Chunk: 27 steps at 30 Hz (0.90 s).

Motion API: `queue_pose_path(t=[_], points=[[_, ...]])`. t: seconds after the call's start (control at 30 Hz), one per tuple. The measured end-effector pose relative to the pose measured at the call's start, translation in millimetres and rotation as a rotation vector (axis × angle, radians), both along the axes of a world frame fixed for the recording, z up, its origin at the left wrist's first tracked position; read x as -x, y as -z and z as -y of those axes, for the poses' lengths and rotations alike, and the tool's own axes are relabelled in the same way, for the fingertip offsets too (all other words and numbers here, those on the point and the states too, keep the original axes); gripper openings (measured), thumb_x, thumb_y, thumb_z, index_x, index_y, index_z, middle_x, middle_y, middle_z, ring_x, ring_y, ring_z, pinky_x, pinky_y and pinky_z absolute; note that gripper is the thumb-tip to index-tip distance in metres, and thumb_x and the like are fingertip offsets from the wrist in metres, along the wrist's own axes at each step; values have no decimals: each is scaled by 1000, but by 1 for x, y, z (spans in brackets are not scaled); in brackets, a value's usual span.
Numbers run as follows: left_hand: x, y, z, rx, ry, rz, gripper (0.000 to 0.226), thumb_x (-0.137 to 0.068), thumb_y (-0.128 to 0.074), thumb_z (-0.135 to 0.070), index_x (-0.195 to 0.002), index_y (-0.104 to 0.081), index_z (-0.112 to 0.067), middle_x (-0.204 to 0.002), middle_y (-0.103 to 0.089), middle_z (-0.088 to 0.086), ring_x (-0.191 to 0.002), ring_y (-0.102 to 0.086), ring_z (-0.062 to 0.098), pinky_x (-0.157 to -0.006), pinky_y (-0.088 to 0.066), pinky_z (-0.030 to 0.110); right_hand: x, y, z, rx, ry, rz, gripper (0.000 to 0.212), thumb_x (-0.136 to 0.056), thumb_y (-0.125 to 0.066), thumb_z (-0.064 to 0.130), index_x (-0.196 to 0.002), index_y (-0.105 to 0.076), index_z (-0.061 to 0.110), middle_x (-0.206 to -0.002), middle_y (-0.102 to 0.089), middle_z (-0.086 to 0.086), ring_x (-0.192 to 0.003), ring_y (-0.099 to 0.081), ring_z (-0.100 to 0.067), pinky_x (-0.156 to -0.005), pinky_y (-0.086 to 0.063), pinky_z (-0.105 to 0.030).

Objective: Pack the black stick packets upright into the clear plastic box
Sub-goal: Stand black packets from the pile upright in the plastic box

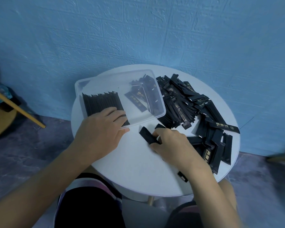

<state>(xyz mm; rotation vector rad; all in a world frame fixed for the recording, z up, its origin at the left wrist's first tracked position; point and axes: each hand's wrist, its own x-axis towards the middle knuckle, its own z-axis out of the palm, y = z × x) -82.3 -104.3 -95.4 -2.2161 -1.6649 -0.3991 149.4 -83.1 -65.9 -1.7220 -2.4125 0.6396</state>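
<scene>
Black stick packets (148, 136), a small bunch, are pinched between the curled fingers and thumb of the right hand (169, 143), low over the white table (138, 170). The left hand (102, 129) lies with fingers nearly straight on a row of packets (100, 102) set side by side in the left end of the clear box (161, 106). A loose pile (187, 104) spreads right of the box.

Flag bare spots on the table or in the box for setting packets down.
Free: white table's near part, between the forearms; clear box's middle, right of the packed row under the left hand. Crowded: table's right side, loose packet pile.
</scene>
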Motion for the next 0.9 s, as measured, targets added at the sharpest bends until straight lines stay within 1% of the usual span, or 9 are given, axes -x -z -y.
queue_pose_path(t=[0.1,0.2,0.3,0.43,0.5,0.6,0.7,0.8,0.9], points=[[-1,0,2,-12,8,-11,51,-100,-37,-45,-117,-74,-13,-126,-70,-1,-121,-62,22,-82,-60,39,-8,-17,-1,21,-52,-148,20,-91,-65,36,-79,-53,25,-68,-63,9,-69,-64,-19,-71,-53,-36],[-3,0,6,-22,21,-30,50,-100,-39,-44,-117,-74,-12,-125,-70,1,-120,-63,23,-83,-59,39,-6,-38,-6,-2,-54,-375,32,-90,-70,32,-72,-47,22,-57,-53,13,-55,-52,-12,-62,-47,-34],[-9,0,10,-22,34,-45,47,-101,-42,-43,-118,-72,-12,-126,-70,3,-121,-63,25,-85,-58,40,9,-47,-17,-141,-4,-447,29,-91,-69,32,-77,-48,17,-60,-59,7,-62,-59,-19,-65,-47,-34],[-17,1,18,-50,56,-41,41,-99,-53,-40,-117,-72,-9,-125,-70,5,-120,-62,26,-86,-58,40,43,-39,-36,-317,11,-377,16,-94,-63,33,-92,-55,19,-82,-69,4,-81,-63,-27,-73,-48,-37],[-19,3,20,-70,57,-51,39,-98,-55,-39,-115,-72,-9,-125,-69,5,-120,-62,26,-88,-56,39,59,-28,-44,-343,1,-300,17,-95,-60,32,-97,-54,16,-86,-70,-1,-85,-63,-32,-74,-48,-39],[-19,5,21,-96,58,-60,40,-99,-51,-39,-116,-72,-9,-124,-69,3,-121,-61,25,-91,-54,37,69,-13,-51,-268,-4,-182,25,-94,-61,38,-104,-53,17,-93,-71,-5,-92,-63,-37,-78,-50,-42],[-19,5,21,-93,57,-42,44,-98,-45,-41,-117,-72,-11,-123,-68,1,-120,-61,23,-90,-56,37,67,-8,-52,-141,-10,-211,26,-94,-59,47,-109,-57,26,-93,-71,-1,-92,-63,-30,-77,-46,-37],[-20,4,21,-79,55,-33,45,-98,-44,-41,-117,-72,-11,-124,-68,0,-119,-61,23,-86,-56,36,64,-11,-53,-116,-7,-246,16,-98,-57,40,-106,-60,26,-86,-71,-2,-88,-62,-27,-73,-37,-33],[-21,0,23,-71,35,-46,38,-97,-55,-40,-117,-72,-12,-129,-65,0,-117,-62,20,-80,-54,33,64,-14,-55,-96,-7,-231,17,-98,-58,33,-112,-64,24,-95,-73,0,-96,-62,-24,-78,-34,-30]])
